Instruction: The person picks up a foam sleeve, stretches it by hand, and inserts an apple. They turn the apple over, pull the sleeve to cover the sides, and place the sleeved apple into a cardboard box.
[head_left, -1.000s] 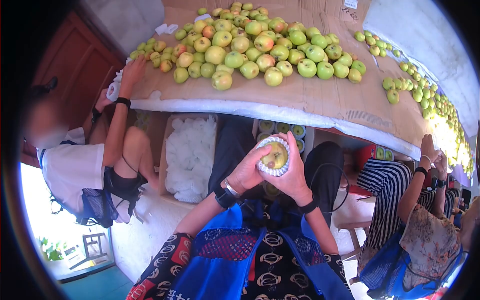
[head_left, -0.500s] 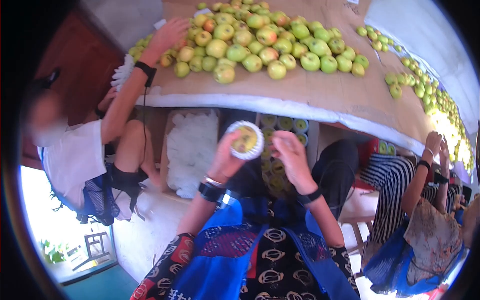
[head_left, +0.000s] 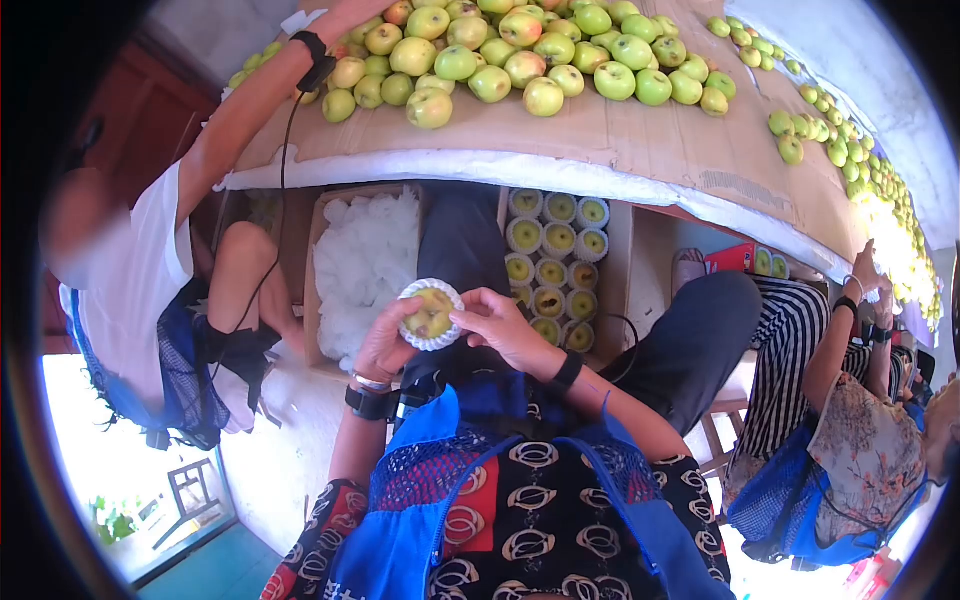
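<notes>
A yellow-green apple [head_left: 430,318] with a brownish patch sits in a white foam net [head_left: 434,344], in front of my lap. My left hand [head_left: 384,338] is closed around the netted apple from the left side. The thumb and fingers of my right hand [head_left: 500,322] are pinched at the right edge of the foam net. Beyond my hands, to the right, an open box [head_left: 612,310] holds rows of apples in foam nets. To the left stands a carton [head_left: 318,235] full of white foam nets [head_left: 365,260].
A cardboard-covered table [head_left: 560,145] with padded white edge carries a heap of loose apples [head_left: 525,65]. One co-worker's arm [head_left: 250,110] reaches over it at left, with a cable hanging down. Another co-worker's hand [head_left: 868,272] is at the right-hand apples. My knees flank the apple box.
My right hand has moved left and now touches the foam net. Both hands are lower and further left in view. The left co-worker's arm reaches farther over the heap.
</notes>
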